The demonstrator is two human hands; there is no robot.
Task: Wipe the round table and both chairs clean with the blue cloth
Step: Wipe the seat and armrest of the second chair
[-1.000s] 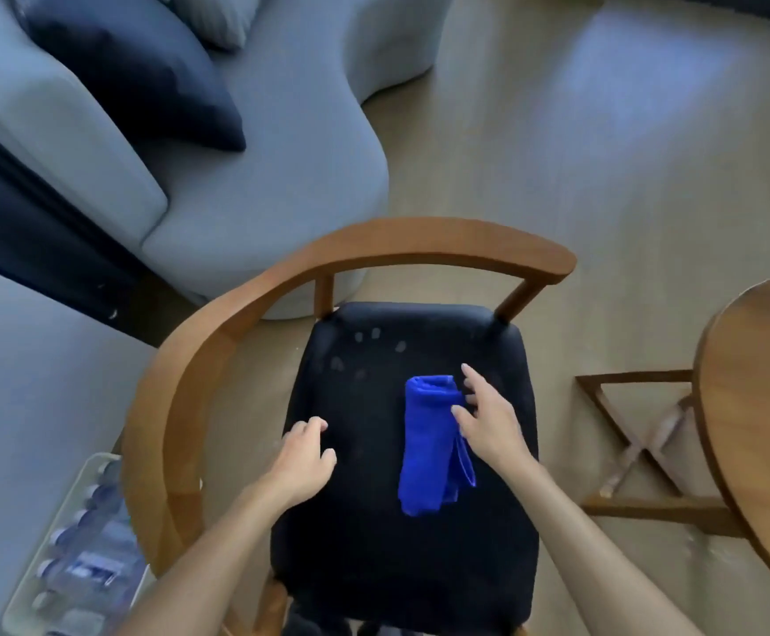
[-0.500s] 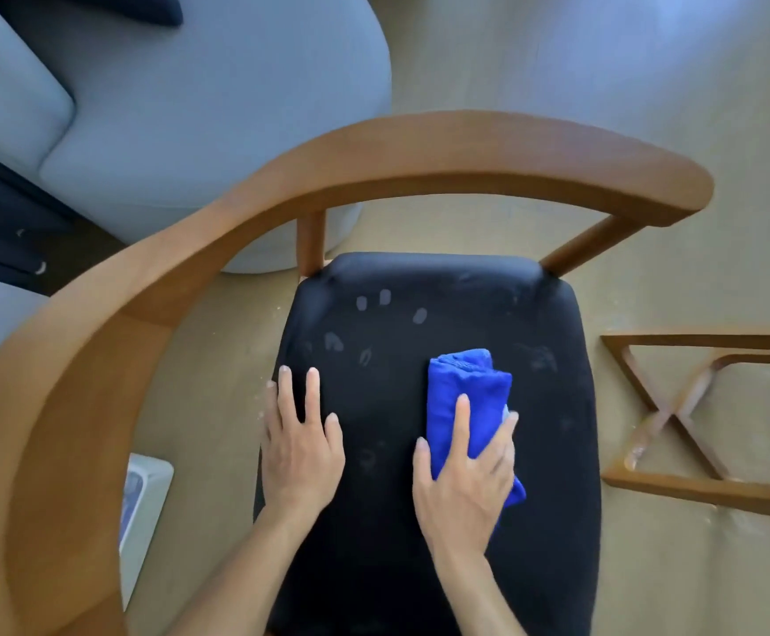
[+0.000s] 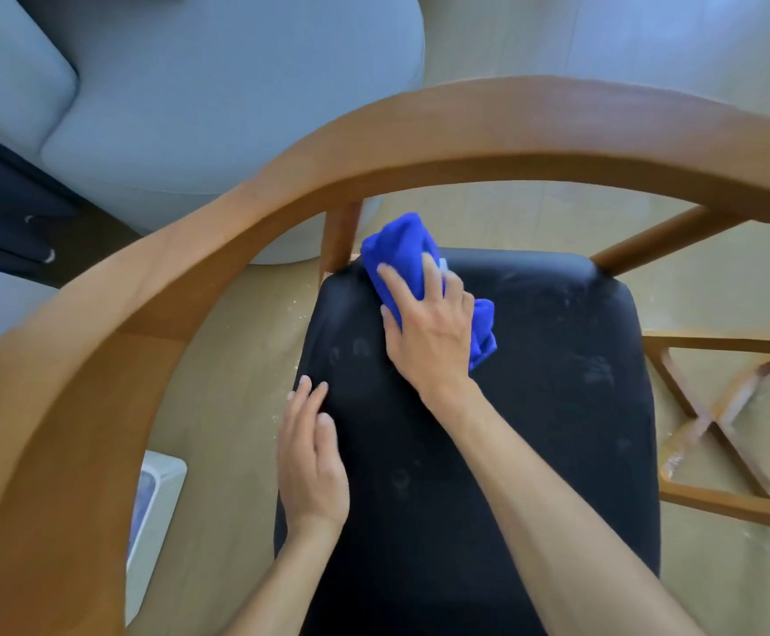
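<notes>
Pale wooden flooring [image 3: 603, 107] and a grey sofa [image 3: 236, 107] lie beyond a chair whose curved wooden backrest [image 3: 374, 144] arcs over a black padded seat [image 3: 534, 429]. Dusty smudges and finger marks show on the seat, mostly to the right of the working fingers and just below them. The right hand [image 3: 433, 328] lies flat on the bunched blue cloth [image 3: 401, 250], fingers straight and slightly spread, pressing it onto the seat's far left corner beside a backrest post [image 3: 339, 236]; a flat palm likely spreads pressure across the cloth. Part of the cloth sticks out past the fingertips and to the right of the knuckles. The left hand [image 3: 312, 465] rests on the seat's left edge, fingers straight and together, holding nothing, probably steadying the chair. No round table top is in view; only a crossed wooden frame [image 3: 718, 420] stands right of the seat.
</notes>
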